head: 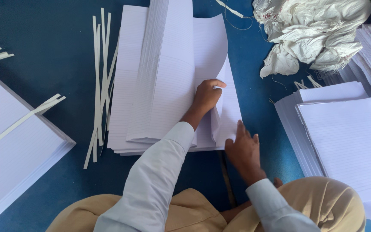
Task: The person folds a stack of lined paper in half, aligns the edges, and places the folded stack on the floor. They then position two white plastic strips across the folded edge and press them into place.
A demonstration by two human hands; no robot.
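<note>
A stack of white ruled paper sheets [164, 81] lies on the blue floor in front of me. My left hand [207, 95] reaches across it and pinches a bunch of sheets [224, 107] that curve up off the stack's right side. At the near right corner of the stack, my right hand [243, 150] rests with its fingers spread on the edge of the lifted sheets. Both arms wear light long sleeves. My knees in tan trousers show at the bottom.
Thin paper strips [101, 81] lie left of the stack. A big paper pile with strips on top [13, 150] sits at the far left, more ruled paper stacks [344, 129] at the right, and crumpled white wrapping [310, 30] at the upper right.
</note>
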